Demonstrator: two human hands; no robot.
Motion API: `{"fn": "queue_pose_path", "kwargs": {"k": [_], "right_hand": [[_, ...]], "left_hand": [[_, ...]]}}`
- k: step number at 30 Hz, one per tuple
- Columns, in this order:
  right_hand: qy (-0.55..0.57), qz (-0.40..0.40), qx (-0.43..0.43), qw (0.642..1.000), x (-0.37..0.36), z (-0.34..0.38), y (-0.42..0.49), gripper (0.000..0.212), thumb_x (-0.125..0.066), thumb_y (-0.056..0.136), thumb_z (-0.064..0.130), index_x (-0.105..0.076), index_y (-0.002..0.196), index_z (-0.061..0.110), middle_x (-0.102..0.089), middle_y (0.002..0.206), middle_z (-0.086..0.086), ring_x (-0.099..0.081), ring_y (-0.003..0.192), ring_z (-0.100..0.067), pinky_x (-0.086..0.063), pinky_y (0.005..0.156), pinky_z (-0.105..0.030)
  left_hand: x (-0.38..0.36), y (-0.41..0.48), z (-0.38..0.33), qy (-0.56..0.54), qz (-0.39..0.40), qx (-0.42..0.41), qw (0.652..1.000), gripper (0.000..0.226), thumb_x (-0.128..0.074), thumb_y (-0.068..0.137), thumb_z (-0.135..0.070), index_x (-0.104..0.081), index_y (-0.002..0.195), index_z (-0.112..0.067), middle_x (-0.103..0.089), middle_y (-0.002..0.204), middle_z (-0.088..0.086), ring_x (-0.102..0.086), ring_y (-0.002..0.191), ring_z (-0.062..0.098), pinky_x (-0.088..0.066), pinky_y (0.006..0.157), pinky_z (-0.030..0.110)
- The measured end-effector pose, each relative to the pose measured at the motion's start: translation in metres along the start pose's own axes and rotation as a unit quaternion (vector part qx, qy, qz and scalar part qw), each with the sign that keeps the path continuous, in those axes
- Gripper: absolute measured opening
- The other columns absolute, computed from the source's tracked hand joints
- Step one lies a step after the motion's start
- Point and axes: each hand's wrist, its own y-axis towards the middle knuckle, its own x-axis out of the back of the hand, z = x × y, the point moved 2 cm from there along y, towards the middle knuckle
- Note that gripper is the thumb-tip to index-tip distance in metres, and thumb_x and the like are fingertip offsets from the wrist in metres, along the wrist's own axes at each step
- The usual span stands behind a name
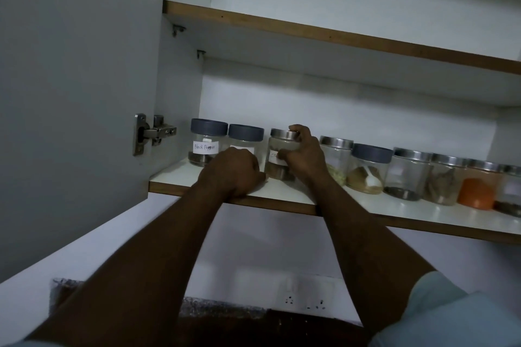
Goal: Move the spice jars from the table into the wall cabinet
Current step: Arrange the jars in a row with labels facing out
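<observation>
A row of spice jars stands on the lower shelf (282, 197) of the open wall cabinet. My right hand (303, 153) grips a steel-lidded glass jar (277, 146), third from the left, which stands on the shelf. My left hand (235, 170) rests on the shelf's front edge with fingers curled, in front of a grey-lidded jar (245, 134); I cannot make out anything in it. At the far left stands a grey-lidded jar labelled black pepper (207, 141). To the right of my hand stand several more jars, among them one with a steel lid (335, 155) and one with a grey lid (369, 167).
The cabinet door (76, 79) hangs open on the left with its hinge (153, 132). An upper shelf (338, 36) spans the cabinet above. An orange item (476, 193) sits among the right-hand jars. A wall socket (306, 297) and a dark counter (225, 315) lie below.
</observation>
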Motion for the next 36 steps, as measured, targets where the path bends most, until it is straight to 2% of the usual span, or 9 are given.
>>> {"fn": "queue_pose_path", "kwargs": {"k": [3, 5, 8, 14, 18, 22, 25, 30, 36], "right_hand": [[-0.015, 0.006, -0.022, 1.0, -0.004, -0.005, -0.002, 0.109, -0.092, 0.065, 0.043, -0.029, 0.153, 0.027, -0.051, 0.138, -0.004, -0.057, 0.116, -0.022, -0.054, 0.096, -0.039], [-0.005, 0.014, -0.047, 0.999, -0.004, -0.008, -0.003, 0.121, -0.095, 0.061, 0.045, -0.023, 0.155, 0.02, -0.055, 0.139, -0.004, -0.058, 0.114, -0.02, -0.053, 0.09, -0.031], [-0.036, 0.02, -0.069, 0.997, -0.004, -0.012, -0.001, 0.102, -0.092, 0.065, 0.05, -0.034, 0.141, 0.015, -0.064, 0.127, -0.004, -0.061, 0.1, -0.018, -0.045, 0.07, -0.019], [-0.098, 0.052, -0.072, 0.991, -0.011, -0.019, 0.002, 0.08, -0.077, 0.082, 0.056, -0.038, 0.136, 0.012, -0.063, 0.131, -0.011, -0.062, 0.114, -0.03, -0.044, 0.078, -0.03], [-0.115, 0.071, -0.064, 0.989, -0.015, -0.021, 0.005, 0.082, -0.072, 0.083, 0.062, -0.037, 0.138, 0.011, -0.063, 0.132, -0.011, -0.062, 0.115, -0.032, -0.043, 0.078, -0.029], [-0.083, 0.089, -0.078, 0.99, -0.015, -0.021, 0.003, 0.089, -0.082, 0.07, 0.061, -0.036, 0.134, 0.018, -0.06, 0.116, 0.002, -0.056, 0.089, -0.011, -0.039, 0.062, -0.017], [-0.095, 0.114, -0.091, 0.985, -0.016, -0.022, 0.005, 0.095, -0.087, 0.067, 0.045, -0.032, 0.139, 0.016, -0.06, 0.128, -0.006, -0.053, 0.099, -0.018, -0.044, 0.076, -0.027], [-0.104, 0.111, -0.085, 0.985, -0.018, -0.021, 0.005, 0.1, -0.089, 0.068, 0.05, -0.032, 0.141, 0.014, -0.059, 0.134, -0.008, -0.059, 0.118, -0.028, -0.044, 0.082, -0.03], [-0.105, 0.106, -0.092, 0.985, -0.017, -0.022, 0.005, 0.096, -0.089, 0.07, 0.046, -0.033, 0.14, 0.013, -0.059, 0.134, -0.008, -0.058, 0.111, -0.024, -0.041, 0.079, -0.027]], "left_hand": [[0.0, -0.002, 0.001, -0.003, -0.014, 0.006, 1.0, 0.034, -0.061, 0.091, -0.05, -0.079, 0.093, -0.021, -0.067, 0.076, -0.003, -0.062, 0.08, 0.015, -0.044, 0.069, 0.028], [0.0, -0.002, 0.002, -0.003, -0.023, 0.01, 1.0, 0.034, -0.061, 0.091, -0.05, -0.08, 0.095, -0.022, -0.072, 0.081, -0.001, -0.062, 0.079, 0.015, -0.045, 0.07, 0.028], [-0.001, -0.001, 0.003, -0.003, -0.024, 0.014, 1.0, 0.036, -0.06, 0.091, -0.051, -0.079, 0.1, -0.022, -0.075, 0.089, 0.0, -0.059, 0.078, 0.014, -0.046, 0.073, 0.029], [0.0, -0.002, 0.001, 0.004, -0.021, 0.015, 1.0, 0.034, -0.061, 0.092, -0.05, -0.079, 0.102, -0.023, -0.076, 0.095, 0.0, -0.058, 0.079, 0.013, -0.046, 0.073, 0.029], [0.003, -0.004, -0.001, -0.001, -0.012, 0.019, 1.0, 0.03, -0.064, 0.09, -0.047, -0.08, 0.095, -0.022, -0.074, 0.087, -0.001, -0.063, 0.083, 0.016, -0.053, 0.075, 0.032], [0.004, -0.004, -0.001, -0.006, -0.015, 0.024, 1.0, 0.029, -0.066, 0.089, -0.046, -0.08, 0.097, -0.022, -0.074, 0.088, 0.0, -0.062, 0.081, 0.015, -0.052, 0.073, 0.03], [0.005, -0.004, -0.001, -0.004, -0.012, 0.026, 1.0, 0.031, -0.065, 0.09, -0.047, -0.08, 0.099, -0.022, -0.075, 0.09, 0.0, -0.063, 0.082, 0.015, -0.054, 0.075, 0.031], [0.004, -0.004, -0.001, -0.005, -0.015, 0.024, 1.0, 0.03, -0.066, 0.09, -0.046, -0.08, 0.097, -0.021, -0.074, 0.087, 0.0, -0.06, 0.077, 0.013, -0.047, 0.069, 0.027], [0.004, -0.004, -0.001, -0.007, -0.008, 0.021, 1.0, 0.033, -0.064, 0.091, -0.047, -0.08, 0.103, -0.021, -0.075, 0.094, 0.002, -0.064, 0.085, 0.016, -0.055, 0.079, 0.032]]}}
